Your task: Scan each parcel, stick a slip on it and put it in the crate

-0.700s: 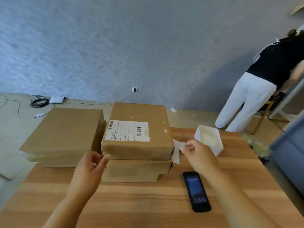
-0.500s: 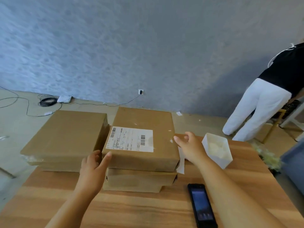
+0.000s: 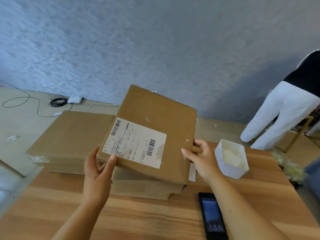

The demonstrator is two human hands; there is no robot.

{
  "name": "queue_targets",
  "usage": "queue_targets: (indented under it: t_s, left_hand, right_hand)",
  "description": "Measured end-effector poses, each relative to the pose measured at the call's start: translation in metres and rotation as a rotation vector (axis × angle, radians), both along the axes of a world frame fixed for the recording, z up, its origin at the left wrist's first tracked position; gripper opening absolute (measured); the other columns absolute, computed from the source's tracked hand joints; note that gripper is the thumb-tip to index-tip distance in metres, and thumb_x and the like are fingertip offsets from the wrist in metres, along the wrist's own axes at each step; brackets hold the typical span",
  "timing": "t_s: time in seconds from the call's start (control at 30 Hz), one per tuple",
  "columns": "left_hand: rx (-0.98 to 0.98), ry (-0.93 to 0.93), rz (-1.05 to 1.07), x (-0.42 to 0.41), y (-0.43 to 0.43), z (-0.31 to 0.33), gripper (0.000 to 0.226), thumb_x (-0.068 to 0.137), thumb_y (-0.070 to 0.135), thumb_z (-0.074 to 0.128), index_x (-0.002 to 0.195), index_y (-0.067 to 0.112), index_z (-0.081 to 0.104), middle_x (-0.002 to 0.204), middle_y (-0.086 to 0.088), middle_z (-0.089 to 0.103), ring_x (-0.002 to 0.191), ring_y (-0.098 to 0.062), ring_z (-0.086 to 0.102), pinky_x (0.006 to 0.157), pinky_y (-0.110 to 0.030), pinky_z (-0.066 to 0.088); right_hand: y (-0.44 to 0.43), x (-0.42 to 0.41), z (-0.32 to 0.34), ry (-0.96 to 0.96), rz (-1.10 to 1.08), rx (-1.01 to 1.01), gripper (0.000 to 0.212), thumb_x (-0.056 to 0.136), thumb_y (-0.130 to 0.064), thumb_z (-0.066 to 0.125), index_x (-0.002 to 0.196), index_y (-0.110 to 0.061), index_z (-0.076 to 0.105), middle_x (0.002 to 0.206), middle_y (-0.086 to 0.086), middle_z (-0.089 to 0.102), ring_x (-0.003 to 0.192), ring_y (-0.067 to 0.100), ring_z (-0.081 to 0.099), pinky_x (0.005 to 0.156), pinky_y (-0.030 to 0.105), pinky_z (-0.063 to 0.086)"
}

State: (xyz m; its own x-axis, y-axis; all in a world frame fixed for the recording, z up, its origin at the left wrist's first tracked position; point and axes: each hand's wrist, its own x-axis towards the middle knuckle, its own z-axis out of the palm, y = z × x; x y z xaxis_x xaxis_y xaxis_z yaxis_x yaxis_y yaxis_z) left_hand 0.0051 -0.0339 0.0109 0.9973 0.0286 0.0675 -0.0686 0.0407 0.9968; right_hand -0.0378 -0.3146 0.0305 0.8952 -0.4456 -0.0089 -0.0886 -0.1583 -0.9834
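Note:
A brown cardboard parcel with a white shipping label is lifted and tilted above the stack, its far end raised. My left hand grips its near left corner, thumb on the label's edge. My right hand grips its right edge. A small white slip hangs at that right side, below my right hand. Under it lies another brown parcel on the wooden table. A black handheld scanner lies on the table by my right forearm. No crate is in view.
A second stack of brown parcels sits at the table's left. A white tub with pale contents stands at the right. A person in white trousers stands at the far right. Cables lie on the floor by the wall.
Both hands have closed on the top parcel and raised it off the stack, tilting and turning it. The white slip that my right hand held now hangs at the parcel's right side.

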Motion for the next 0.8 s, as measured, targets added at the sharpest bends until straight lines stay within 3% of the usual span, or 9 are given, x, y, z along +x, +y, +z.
queue_targets:
  t_s: [0.1,0.17,0.3,0.33,0.4,0.47,0.57,0.67,0.8]
  left_hand:
    - [-0.213,-0.026,-0.019,-0.011,0.010,0.007,0.047,0.073,0.051,0.071,0.116,0.048,0.052,0.115,0.009,0.063,0.101,-0.023,0.065,0.071,-0.044,0.058]
    - [-0.224,-0.074,-0.015,-0.021,0.022,0.009,0.051,0.073,0.043,0.070,0.121,0.037,0.054,0.113,0.002,0.065,0.101,-0.028,0.065,0.071,-0.049,0.057]
    - [-0.133,-0.129,-0.024,-0.045,0.048,0.013,0.048,0.075,0.040,0.063,0.122,0.040,0.055,0.105,0.004,0.070,0.089,-0.017,0.068,0.066,-0.034,0.059]
    - [-0.117,-0.123,-0.034,-0.050,0.056,0.013,0.045,0.076,0.038,0.061,0.121,0.043,0.055,0.102,0.006,0.070,0.087,-0.015,0.068,0.064,-0.032,0.059]
    - [-0.084,-0.104,-0.066,-0.059,0.070,0.014,0.041,0.079,0.032,0.056,0.117,0.047,0.056,0.102,0.007,0.069,0.088,-0.014,0.067,0.066,-0.034,0.056]
    - [-0.046,-0.081,-0.117,-0.069,0.081,0.014,0.038,0.081,0.032,0.053,0.114,0.050,0.056,0.108,0.005,0.066,0.092,-0.016,0.065,0.070,-0.038,0.053]
    - [-0.015,-0.033,-0.177,-0.082,0.090,0.005,0.036,0.082,0.038,0.053,0.116,0.052,0.053,0.118,0.001,0.062,0.099,-0.019,0.064,0.071,-0.037,0.052]
    - [0.018,0.038,-0.130,-0.090,0.096,-0.013,0.048,0.082,0.049,0.062,0.124,0.034,0.043,0.132,-0.005,0.050,0.108,-0.024,0.060,0.076,-0.043,0.053]
    - [0.012,0.179,-0.123,-0.107,0.105,-0.047,0.056,0.068,0.052,0.065,0.109,0.021,0.045,0.125,-0.011,0.051,0.101,-0.023,0.063,0.074,-0.036,0.053]
  right_hand:
    - [0.008,-0.032,-0.003,-0.084,0.019,0.091,0.044,0.076,-0.018,0.078,0.111,-0.019,0.052,0.100,0.003,0.071,0.087,0.022,0.070,0.080,0.038,0.056]
    - [0.010,-0.053,-0.005,-0.102,-0.003,0.148,0.051,0.071,-0.030,0.078,0.113,-0.022,0.051,0.109,-0.001,0.068,0.093,0.018,0.070,0.079,0.038,0.055]
    - [0.011,-0.088,-0.002,-0.193,-0.104,0.134,0.061,0.068,-0.038,0.079,0.118,-0.032,0.045,0.102,-0.027,0.064,0.093,-0.005,0.063,0.067,0.014,0.052]
    - [0.010,-0.096,-0.003,-0.196,-0.105,0.136,0.065,0.069,-0.038,0.079,0.124,-0.030,0.045,0.106,-0.026,0.063,0.097,-0.005,0.062,0.070,0.012,0.051]
    - [0.009,-0.112,-0.006,-0.144,-0.039,0.154,0.069,0.070,-0.042,0.076,0.131,-0.025,0.048,0.123,-0.011,0.059,0.112,0.005,0.058,0.088,0.023,0.049]
    - [0.015,-0.127,-0.011,-0.059,0.124,0.201,0.058,0.073,-0.044,0.070,0.126,-0.025,0.056,0.127,-0.001,0.061,0.118,0.015,0.057,0.093,0.031,0.047]
    - [0.034,-0.151,-0.026,0.073,0.270,0.186,0.044,0.078,-0.038,0.074,0.119,-0.026,0.064,0.118,-0.001,0.068,0.110,0.017,0.063,0.084,0.027,0.053]
    - [0.057,-0.175,-0.044,0.112,0.195,0.166,0.040,0.078,-0.039,0.071,0.116,-0.031,0.064,0.115,-0.007,0.069,0.105,0.012,0.065,0.079,0.021,0.053]
    - [0.079,-0.210,-0.068,0.201,0.092,0.179,0.037,0.082,-0.031,0.064,0.118,-0.023,0.062,0.109,-0.009,0.071,0.102,0.010,0.066,0.077,0.022,0.052]
